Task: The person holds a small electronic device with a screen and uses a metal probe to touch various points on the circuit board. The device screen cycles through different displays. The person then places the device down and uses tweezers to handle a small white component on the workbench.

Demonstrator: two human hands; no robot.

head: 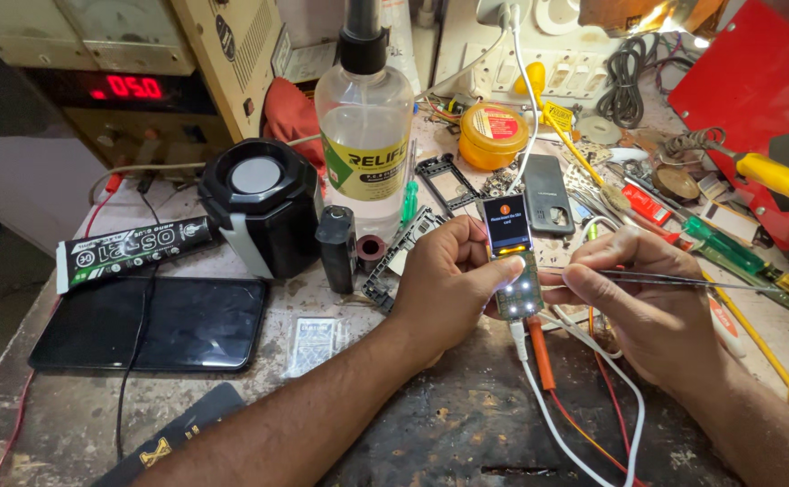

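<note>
As left hand (444, 280) pinches phone (513, 261), right hand (642, 298) levels tweezers (674, 281)

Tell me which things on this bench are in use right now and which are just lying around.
In use: small phone board with lit screen, held by left hand; tweezers in right hand; white cable plugged into it.

Lying about: clear bottle, black speaker, dark tablet, screwdrivers, yellow tin.

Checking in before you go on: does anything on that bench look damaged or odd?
The small phone in the left hand has no casing: its keypad board is bare and lit, wires hanging below. The right hand holds tweezers beside it.
</note>
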